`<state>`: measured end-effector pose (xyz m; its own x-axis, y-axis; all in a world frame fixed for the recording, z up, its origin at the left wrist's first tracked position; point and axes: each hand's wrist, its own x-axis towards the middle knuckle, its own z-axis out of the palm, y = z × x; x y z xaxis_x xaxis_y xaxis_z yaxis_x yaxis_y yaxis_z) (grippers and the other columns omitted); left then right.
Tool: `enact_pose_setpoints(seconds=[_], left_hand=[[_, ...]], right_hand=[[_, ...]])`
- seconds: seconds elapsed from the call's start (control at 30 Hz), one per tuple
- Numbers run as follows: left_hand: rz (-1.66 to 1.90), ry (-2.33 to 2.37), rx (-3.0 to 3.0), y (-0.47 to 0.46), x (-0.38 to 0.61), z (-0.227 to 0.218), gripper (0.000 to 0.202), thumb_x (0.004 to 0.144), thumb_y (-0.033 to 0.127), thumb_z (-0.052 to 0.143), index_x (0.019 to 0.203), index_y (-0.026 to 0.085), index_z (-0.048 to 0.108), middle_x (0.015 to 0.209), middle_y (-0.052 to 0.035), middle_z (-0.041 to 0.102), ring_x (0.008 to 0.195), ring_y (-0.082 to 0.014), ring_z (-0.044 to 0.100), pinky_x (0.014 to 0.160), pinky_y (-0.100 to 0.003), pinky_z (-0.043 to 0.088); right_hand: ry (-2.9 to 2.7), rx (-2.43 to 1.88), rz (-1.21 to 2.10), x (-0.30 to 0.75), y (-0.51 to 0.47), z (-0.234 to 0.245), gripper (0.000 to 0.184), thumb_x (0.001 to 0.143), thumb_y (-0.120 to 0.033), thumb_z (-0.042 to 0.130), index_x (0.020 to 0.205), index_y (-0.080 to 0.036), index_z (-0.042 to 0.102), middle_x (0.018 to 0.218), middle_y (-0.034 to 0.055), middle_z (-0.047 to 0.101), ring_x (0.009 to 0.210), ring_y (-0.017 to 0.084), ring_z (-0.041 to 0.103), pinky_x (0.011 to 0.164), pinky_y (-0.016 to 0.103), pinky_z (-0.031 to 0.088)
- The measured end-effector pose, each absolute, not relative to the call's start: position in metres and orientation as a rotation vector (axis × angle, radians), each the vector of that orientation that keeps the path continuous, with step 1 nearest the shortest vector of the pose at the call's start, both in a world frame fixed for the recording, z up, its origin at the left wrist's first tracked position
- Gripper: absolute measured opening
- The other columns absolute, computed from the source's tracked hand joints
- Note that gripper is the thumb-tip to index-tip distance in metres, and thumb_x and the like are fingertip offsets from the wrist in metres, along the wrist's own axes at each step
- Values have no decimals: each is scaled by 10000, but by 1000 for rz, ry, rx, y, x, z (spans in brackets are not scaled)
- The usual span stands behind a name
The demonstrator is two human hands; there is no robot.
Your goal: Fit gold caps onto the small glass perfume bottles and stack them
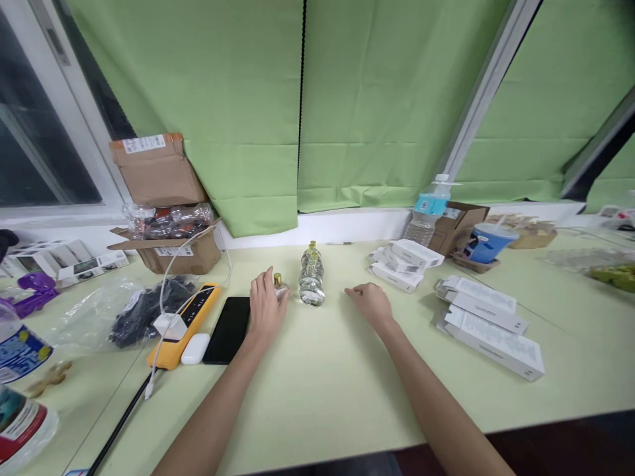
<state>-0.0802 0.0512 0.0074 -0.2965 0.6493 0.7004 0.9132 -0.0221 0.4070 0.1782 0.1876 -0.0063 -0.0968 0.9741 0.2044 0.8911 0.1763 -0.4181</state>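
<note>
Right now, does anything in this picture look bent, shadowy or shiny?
Head view: the white window frame at upper left leans steeply, probably wide-angle distortion; head view: a soft shadow falls on the pale yellow-green tabletop beside the right hand; head view: the clear, gold-topped glassy objects glint; head view: print on the flat white boxes is illegible.

Between the left hand and right hand, the bottles looked clear and glossy; left of both, the phone looked smooth; rightward, the cartons looked like paperboard.
</note>
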Motion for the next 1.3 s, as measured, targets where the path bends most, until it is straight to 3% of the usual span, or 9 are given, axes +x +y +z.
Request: enact_pose_setpoints(seconds=[0.07, 0.2, 0.43, 0.6, 0.73, 0.93, 1.3], left_hand=[[-1230, -1803, -1676, 45, -70, 17, 519, 910, 347, 566, 1375, 159, 435, 1346, -182, 514, 1218, -341, 471, 997, -502, 380], [-1333, -1557, -2024, 38, -46, 20, 457, 949, 271, 495, 1391, 201, 403, 1347, -144, 528, 1257, -276, 481, 1066, -457, 382], [-1434, -1693, -2229, 58, -31, -17, 687, 919, 271, 548, 1509, 221, 201, 1476, -150, 421, 1373, -297, 390, 1123, -507, 332], [-1547, -1799, -2231, 60, -41, -16, 555, 895, 237, 576, 1412, 254, 374, 1363, -115, 519, 1302, -279, 461, 1090, -471, 363], [-1628, -1853, -2270, 60, -43, -13, 460, 872, 224, 605, 1316, 255, 491, 1265, -92, 590, 1220, -272, 524, 1045, -450, 409], [-1729, -1869, -2398, 63, -42, -13, 423, 903, 241, 565, 1323, 223, 518, 1236, -98, 646, 1093, -253, 611, 961, -398, 474], [-1745, -1884, -2389, 60, -41, -7, 394, 896, 244, 573, 1289, 212, 558, 1096, -89, 701, 958, -240, 646, 887, -369, 501]], right_hand=[[-2066, -1724, 224, 176, 187, -6, 288, 872, -406, 558, 853, -217, 774, 952, 119, 731, 782, 232, 674, 600, 277, 380], [-2096, -1659, 188, 173, 188, -7, 227, 864, -312, 557, 840, -209, 758, 968, 113, 727, 850, 235, 679, 646, 271, 403], [-1936, -1336, 542, 162, 184, -4, 262, 865, -349, 556, 940, -174, 738, 832, 75, 743, 720, 194, 690, 659, 270, 478], [-1772, -967, 718, 144, 169, 9, 377, 833, -460, 630, 1047, -167, 734, 894, 81, 743, 754, 208, 687, 714, 326, 539], [-1693, -759, 844, 127, 147, 20, 355, 845, -480, 648, 1064, -216, 743, 1058, 85, 731, 919, 237, 680, 754, 350, 546], [-1722, -663, 860, 111, 129, 21, 260, 858, -416, 668, 1050, -268, 762, 1111, 66, 726, 1056, 247, 648, 838, 368, 522], [-1779, -690, 815, 112, 130, 16, 264, 845, -429, 673, 1022, -260, 771, 1055, 70, 742, 972, 236, 665, 780, 351, 521]])
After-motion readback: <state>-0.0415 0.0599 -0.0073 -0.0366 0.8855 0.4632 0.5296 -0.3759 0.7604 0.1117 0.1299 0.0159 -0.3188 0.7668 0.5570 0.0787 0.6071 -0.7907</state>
